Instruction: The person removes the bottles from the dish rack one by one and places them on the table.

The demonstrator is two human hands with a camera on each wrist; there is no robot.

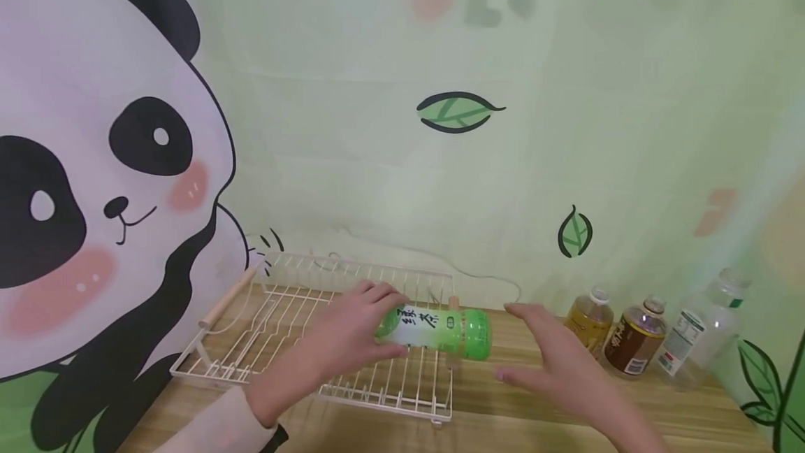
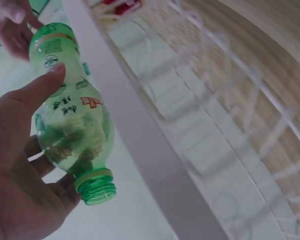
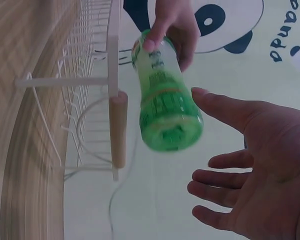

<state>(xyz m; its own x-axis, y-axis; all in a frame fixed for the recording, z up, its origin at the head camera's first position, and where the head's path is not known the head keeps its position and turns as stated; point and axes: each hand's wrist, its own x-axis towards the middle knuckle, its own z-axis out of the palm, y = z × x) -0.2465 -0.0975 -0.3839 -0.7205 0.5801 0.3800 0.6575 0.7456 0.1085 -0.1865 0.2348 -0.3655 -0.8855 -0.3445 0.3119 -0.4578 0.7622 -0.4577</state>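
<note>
A green plastic tea bottle (image 1: pixel 440 327) lies sideways in the air above a white wire dish rack (image 1: pixel 383 407). My left hand (image 1: pixel 355 324) grips it around the neck half, thumb on one side and fingers on the other. In the left wrist view the bottle (image 2: pixel 72 120) shows its threaded mouth without a cap. My right hand (image 1: pixel 560 362) is held apart from the bottle's base, thumb and fingers spread. The right wrist view shows this right hand (image 3: pixel 260 165) holding nothing, with the green base of the bottle (image 3: pixel 171 131) beside its thumb.
Three bottles stand on the wooden table at the right: a yellow-labelled one (image 1: pixel 590 317), a brown-labelled one (image 1: pixel 635 338) and a clear one (image 1: pixel 701 334). Wooden handles (image 1: pixel 229 296) sit on the rack's ends. A cable (image 1: pixel 478 275) runs along the panda-printed backdrop behind.
</note>
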